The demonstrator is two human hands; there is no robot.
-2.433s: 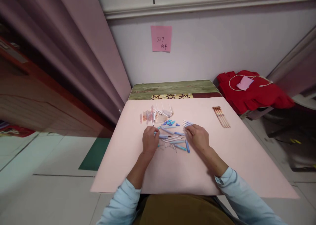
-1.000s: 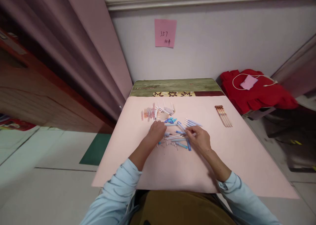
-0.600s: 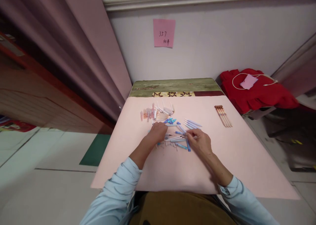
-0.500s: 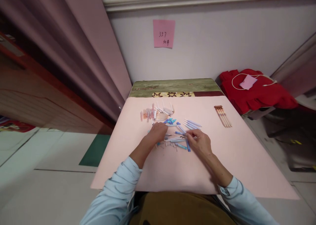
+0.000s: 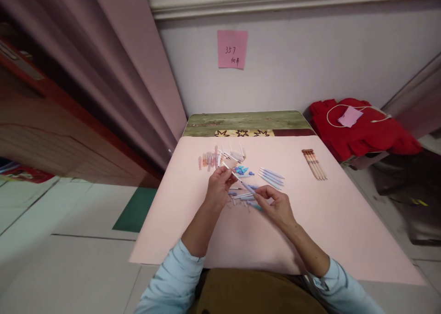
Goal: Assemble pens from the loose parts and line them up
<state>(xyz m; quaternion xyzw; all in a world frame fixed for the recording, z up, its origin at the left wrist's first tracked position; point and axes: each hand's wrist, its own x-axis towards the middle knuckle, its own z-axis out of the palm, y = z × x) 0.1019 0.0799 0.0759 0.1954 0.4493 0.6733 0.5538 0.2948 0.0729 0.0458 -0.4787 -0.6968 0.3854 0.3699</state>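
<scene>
My left hand (image 5: 218,188) pinches a thin white refill (image 5: 230,171) that slants up to the left. My right hand (image 5: 275,204) pinches a pale blue pen barrel (image 5: 248,187); the refill's lower end meets the barrel between my hands. Both are raised a little above a scatter of blue pen parts (image 5: 244,197) on the pink table cover (image 5: 330,217). Small blue caps (image 5: 241,170) lie just beyond. A few blue pens (image 5: 272,176) lie side by side to the right.
Clear and orange pen parts (image 5: 214,159) lie at the back left. A bundle of brown-and-cream pens (image 5: 313,164) sits at the far right. A red cloth (image 5: 361,128) with a white cable lies beside the table. A pink note (image 5: 232,48) hangs on the wall.
Both hands have lifted from the pile. The left now holds a white refill and the right a blue barrel, brought end to end between them.
</scene>
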